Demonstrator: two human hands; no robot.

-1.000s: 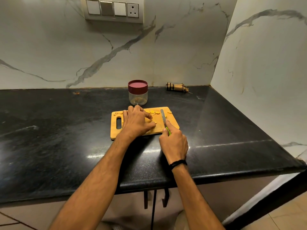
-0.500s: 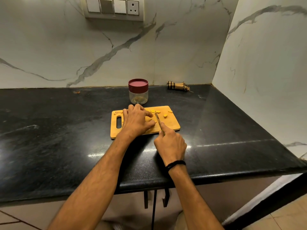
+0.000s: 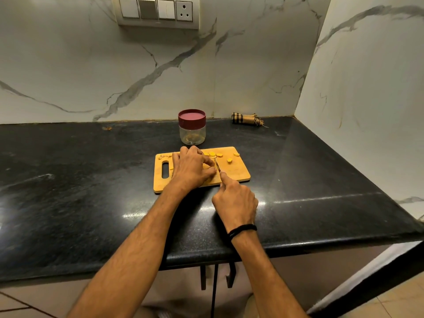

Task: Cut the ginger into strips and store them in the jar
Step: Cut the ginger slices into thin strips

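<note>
Cutting board (image 3: 238,173): wooden, lying flat on the black tabletop (image 3: 91,180), handle slot at its left end.

Left hand (image 3: 191,168): on the board's middle, fingers curled, fingertips pinning a ginger piece (image 3: 205,166) to the wood. Most of that piece is hidden under the fingers.

Right hand (image 3: 234,201): at the board's near edge, closed around the handle of a knife (image 3: 216,165), forefinger laid forward toward the blade. The blade reaches over the board, right beside the left fingertips. The handle itself is covered by the hand. A black band (image 3: 242,230) sits on this wrist.

Ginger slices (image 3: 212,154): several round yellow ones loose along the board's far edge, one more (image 3: 229,160) toward its right end.

Jar (image 3: 192,129): clear, upright, just behind the board's far edge, dark red lid (image 3: 191,115) on; a few pale scraps show at its bottom.

Rolled cloth (image 3: 246,119): behind and right of the board, against the wall.
</note>
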